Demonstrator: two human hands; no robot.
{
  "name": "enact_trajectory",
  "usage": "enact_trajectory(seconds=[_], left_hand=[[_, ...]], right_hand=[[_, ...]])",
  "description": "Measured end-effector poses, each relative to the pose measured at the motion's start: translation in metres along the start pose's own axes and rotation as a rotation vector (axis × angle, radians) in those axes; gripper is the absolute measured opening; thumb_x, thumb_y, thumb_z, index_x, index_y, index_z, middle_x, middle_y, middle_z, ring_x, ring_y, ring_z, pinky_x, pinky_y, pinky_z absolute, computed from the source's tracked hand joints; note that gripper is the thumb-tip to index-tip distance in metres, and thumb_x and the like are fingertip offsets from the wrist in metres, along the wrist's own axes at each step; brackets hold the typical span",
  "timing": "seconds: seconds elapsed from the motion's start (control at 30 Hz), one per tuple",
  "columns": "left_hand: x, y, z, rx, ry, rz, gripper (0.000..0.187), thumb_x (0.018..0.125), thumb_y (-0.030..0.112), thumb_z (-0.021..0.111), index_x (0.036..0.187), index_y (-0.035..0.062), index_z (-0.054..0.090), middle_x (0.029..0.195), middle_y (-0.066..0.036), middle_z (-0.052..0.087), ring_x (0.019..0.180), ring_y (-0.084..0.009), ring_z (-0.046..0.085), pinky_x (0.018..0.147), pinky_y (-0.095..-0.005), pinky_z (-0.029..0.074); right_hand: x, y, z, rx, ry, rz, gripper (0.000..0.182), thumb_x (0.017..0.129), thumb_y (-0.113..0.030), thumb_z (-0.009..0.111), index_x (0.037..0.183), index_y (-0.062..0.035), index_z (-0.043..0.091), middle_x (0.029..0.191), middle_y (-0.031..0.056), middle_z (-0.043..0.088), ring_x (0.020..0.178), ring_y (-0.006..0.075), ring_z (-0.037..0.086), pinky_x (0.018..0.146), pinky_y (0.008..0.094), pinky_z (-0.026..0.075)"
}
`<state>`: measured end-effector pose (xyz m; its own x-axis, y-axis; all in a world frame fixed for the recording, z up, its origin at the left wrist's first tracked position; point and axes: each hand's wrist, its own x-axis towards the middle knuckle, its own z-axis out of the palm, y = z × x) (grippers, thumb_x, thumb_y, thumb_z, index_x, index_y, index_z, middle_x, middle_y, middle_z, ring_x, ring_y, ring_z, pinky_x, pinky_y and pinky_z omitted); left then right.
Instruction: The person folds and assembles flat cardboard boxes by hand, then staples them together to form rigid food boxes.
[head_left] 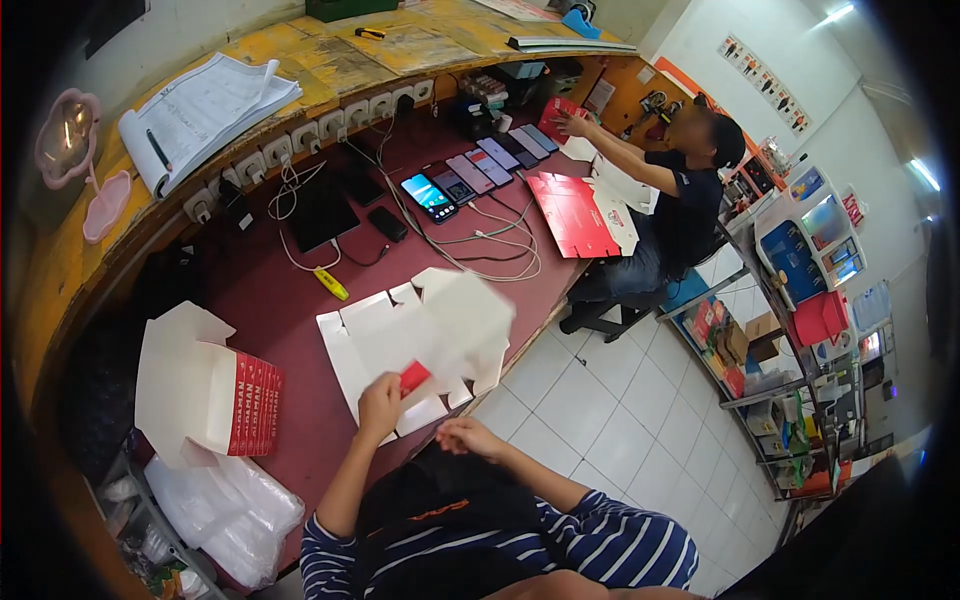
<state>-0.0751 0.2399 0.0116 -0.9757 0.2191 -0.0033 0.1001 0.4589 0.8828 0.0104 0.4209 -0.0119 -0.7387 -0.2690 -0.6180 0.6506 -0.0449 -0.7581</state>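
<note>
My left hand (380, 405) is closed on the red flap of a flat cardboard box blank (465, 312), whose white side faces up and whose far part is blurred by motion. Under it, more white die-cut cardboard (365, 350) with notched edges lies on the table. My right hand (472, 438) hovers by the table's front edge, near the cardboard, fingers loosely bent and holding nothing I can see. To the left stands an open white box (180, 385) packed with red folded cartons (257, 405).
Bubble wrap (225, 515) lies at the near left. A yellow highlighter (331, 284), cables, a tablet (318, 212) and several phones (428, 198) occupy the back of the red table (300, 340). At right, a seated co-worker (685, 180) handles red cardboard (570, 215).
</note>
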Motion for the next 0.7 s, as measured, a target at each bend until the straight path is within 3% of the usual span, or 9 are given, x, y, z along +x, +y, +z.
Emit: enact_trajectory(seconds=[0.1,0.13,0.2,0.23,0.33,0.4,0.53,0.6,0.7], left_hand=[[0.003,0.028,-0.008,-0.627,0.334,0.005,0.025,0.09,0.019,0.036,0.082,0.0008,0.051,0.069,-0.001,0.051,0.063,-0.0078,0.046,0.055,-0.0244,0.04],[0.003,0.042,-0.01,-0.61,0.344,-0.002,0.025,0.09,0.019,0.036,0.082,0.0008,0.051,0.069,-0.001,0.051,0.063,-0.0078,0.046,0.055,-0.0244,0.04],[-0.004,0.067,-0.023,-1.12,0.445,-0.046,0.02,0.089,0.018,0.039,0.088,0.0012,0.05,0.074,0.0,0.052,0.063,-0.0084,0.047,0.057,-0.023,0.04],[-0.007,0.061,-0.027,-1.229,0.424,-0.022,0.013,0.084,0.01,0.047,0.093,0.0002,0.05,0.082,-0.002,0.054,0.07,-0.0105,0.051,0.063,-0.023,0.043],[-0.014,0.065,-0.042,-1.053,0.466,0.05,0.021,0.077,0.0,0.055,0.097,-0.0007,0.048,0.09,-0.005,0.054,0.079,-0.0129,0.054,0.071,-0.0245,0.045],[-0.021,0.066,-0.057,-0.953,0.427,0.081,0.035,0.071,-0.004,0.059,0.103,-0.0019,0.045,0.095,-0.008,0.055,0.085,-0.0143,0.055,0.077,-0.0265,0.044],[-0.027,0.065,-0.058,-0.644,0.341,0.025,0.034,0.073,0.001,0.061,0.102,-0.003,0.045,0.097,-0.011,0.055,0.084,-0.0135,0.055,0.075,-0.0265,0.045],[-0.028,0.075,-0.049,-0.499,0.402,0.193,0.031,0.074,0.004,0.061,0.101,-0.0035,0.045,0.094,-0.011,0.055,0.081,-0.0136,0.056,0.072,-0.0257,0.045],[-0.031,0.103,-0.033,-0.721,0.453,0.216,0.03,0.078,0.004,0.056,0.103,-0.0035,0.042,0.095,-0.011,0.055,0.08,-0.0136,0.056,0.073,-0.0252,0.044]], right_hand=[[-0.007,-0.03,0.035,-0.169,-0.234,-0.03,0.032,0.085,-0.031,0.043,0.099,-0.0043,0.054,0.083,0.0046,0.059,0.067,0.0092,0.053,0.054,0.0196,0.04],[-0.012,-0.045,0.047,0.042,-0.302,0.003,0.034,0.086,-0.032,0.042,0.103,-0.0038,0.052,0.091,0.0055,0.058,0.076,0.0106,0.053,0.061,0.0215,0.041],[-0.006,-0.054,0.055,0.418,-0.404,0.025,0.034,0.086,-0.031,0.043,0.104,-0.0031,0.051,0.1,0.0073,0.056,0.091,0.0143,0.053,0.072,0.026,0.042],[-0.002,-0.055,0.056,0.517,-0.297,-0.074,0.028,0.085,-0.029,0.046,0.098,-0.0048,0.052,0.093,0.0051,0.057,0.081,0.0129,0.054,0.067,0.025,0.043],[-0.018,-0.097,0.044,0.7,-0.039,-0.3,0.017,0.082,-0.019,0.052,0.091,-0.0054,0.052,0.078,0.0018,0.058,0.067,0.0104,0.054,0.06,0.0227,0.044],[-0.02,-0.116,0.015,0.781,-0.217,-0.321,0.016,0.083,-0.017,0.051,0.092,-0.004,0.052,0.077,0.0009,0.057,0.063,0.0086,0.054,0.056,0.0203,0.043],[-0.035,-0.148,0.022,0.55,-0.041,-0.39,0.014,0.08,-0.013,0.055,0.09,-0.0028,0.051,0.079,0.0014,0.058,0.061,0.0076,0.053,0.051,0.0163,0.039],[-0.034,-0.144,0.039,0.14,0.32,-0.683,0.014,0.075,-0.006,0.06,0.086,-0.0018,0.051,0.078,0.0026,0.058,0.064,0.0071,0.053,0.052,0.0178,0.041],[-0.028,-0.137,0.077,0.344,0.417,-0.875,0.014,0.073,0.0,0.061,0.082,-0.0036,0.052,0.078,0.0023,0.056,0.069,0.0074,0.053,0.055,0.0202,0.043]])
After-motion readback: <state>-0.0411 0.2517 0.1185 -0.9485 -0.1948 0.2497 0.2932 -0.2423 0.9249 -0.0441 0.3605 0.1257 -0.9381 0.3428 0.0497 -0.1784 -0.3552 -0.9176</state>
